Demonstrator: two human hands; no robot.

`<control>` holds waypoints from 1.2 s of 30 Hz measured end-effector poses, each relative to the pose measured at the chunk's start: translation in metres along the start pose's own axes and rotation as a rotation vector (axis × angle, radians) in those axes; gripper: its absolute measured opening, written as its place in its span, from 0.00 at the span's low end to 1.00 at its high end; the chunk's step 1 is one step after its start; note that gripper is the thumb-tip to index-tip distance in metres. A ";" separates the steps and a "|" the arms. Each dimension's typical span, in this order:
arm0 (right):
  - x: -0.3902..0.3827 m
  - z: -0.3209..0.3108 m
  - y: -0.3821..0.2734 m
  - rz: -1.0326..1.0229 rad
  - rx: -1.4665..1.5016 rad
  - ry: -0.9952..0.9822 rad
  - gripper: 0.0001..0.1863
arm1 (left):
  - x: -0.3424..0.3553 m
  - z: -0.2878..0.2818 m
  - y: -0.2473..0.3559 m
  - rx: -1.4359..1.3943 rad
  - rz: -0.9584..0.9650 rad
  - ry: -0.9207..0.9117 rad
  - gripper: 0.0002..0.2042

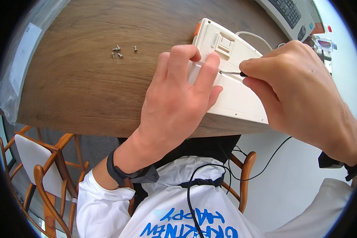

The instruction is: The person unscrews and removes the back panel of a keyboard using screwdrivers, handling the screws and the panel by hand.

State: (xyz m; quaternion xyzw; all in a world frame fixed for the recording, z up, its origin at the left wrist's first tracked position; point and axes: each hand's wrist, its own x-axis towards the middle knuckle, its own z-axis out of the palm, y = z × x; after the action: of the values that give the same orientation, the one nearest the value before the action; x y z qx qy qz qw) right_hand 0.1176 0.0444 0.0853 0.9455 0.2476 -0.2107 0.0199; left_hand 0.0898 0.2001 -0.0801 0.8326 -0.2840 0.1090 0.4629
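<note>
A white keyboard (pixel 236 99) lies underside up on the wooden table, with a flip-out foot near its far end. My left hand (pixel 178 93) rests over its left edge, fingers spread and curved, fingertips on the casing. In my right hand (pixel 299 85) is a screwdriver (pixel 232 73), its dark handle pinched between thumb and fingers and mostly hidden in the palm. The thin metal shaft points left, its tip at a small hole in the casing beside my left index finger. Several small screws (pixel 117 48) lie on the table to the left of my left hand.
A clear plastic bag (pixel 16 79) lies along the table's left edge. At the far right is a box (pixel 283 16) picturing a keyboard and mouse, with a bottle (pixel 325 43) beside it. A white cable (pixel 256 35) runs by the keyboard. A wooden chair (pixel 47 166) stands lower left.
</note>
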 end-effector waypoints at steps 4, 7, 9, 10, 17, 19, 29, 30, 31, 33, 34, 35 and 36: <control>0.001 0.006 -0.003 -0.061 -0.029 0.038 0.04 | 0.001 0.000 0.000 0.017 0.007 -0.004 0.28; 0.000 0.002 -0.011 -0.131 -0.046 0.144 0.06 | 0.001 0.000 0.002 0.019 0.004 -0.008 0.28; 0.000 0.001 -0.009 -0.168 -0.030 0.167 0.08 | 0.001 0.000 0.002 0.021 -0.002 -0.010 0.29; 0.000 0.001 -0.006 -0.176 -0.166 0.058 0.09 | 0.001 0.000 0.002 0.033 -0.005 -0.014 0.29; -0.004 0.013 -0.004 -0.327 -0.448 0.174 0.12 | 0.001 0.000 0.002 0.093 0.030 -0.042 0.25; -0.006 0.016 -0.002 -0.405 -0.453 0.223 0.13 | 0.000 -0.001 0.000 0.089 0.032 -0.026 0.26; -0.030 0.018 0.021 -0.366 -0.423 0.151 0.18 | 0.000 0.000 -0.002 -0.005 0.033 0.012 0.27; -0.036 0.019 0.023 -0.335 -0.345 0.208 0.19 | 0.000 -0.003 -0.003 0.009 0.029 0.008 0.27; -0.046 0.018 0.026 -0.284 -0.245 0.254 0.19 | 0.001 -0.004 -0.001 0.002 0.026 0.002 0.27; -0.064 0.025 0.034 -0.176 -0.078 0.327 0.21 | 0.002 -0.008 0.000 0.018 0.006 -0.017 0.27; -0.073 0.034 0.037 -0.115 -0.031 0.360 0.22 | 0.002 -0.011 0.002 0.023 -0.032 -0.060 0.27; -0.083 0.041 0.040 -0.049 0.014 0.389 0.23 | 0.003 -0.013 0.004 0.018 -0.068 -0.102 0.27; -0.090 0.054 0.043 0.021 0.036 0.424 0.25 | 0.004 -0.014 0.005 0.033 -0.076 -0.112 0.27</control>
State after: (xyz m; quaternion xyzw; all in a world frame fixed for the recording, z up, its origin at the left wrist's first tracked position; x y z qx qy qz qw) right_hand 0.0458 -0.0423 0.0701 0.9713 0.2327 -0.0115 -0.0473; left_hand 0.0920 0.2082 -0.0672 0.8549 -0.2760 0.0493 0.4365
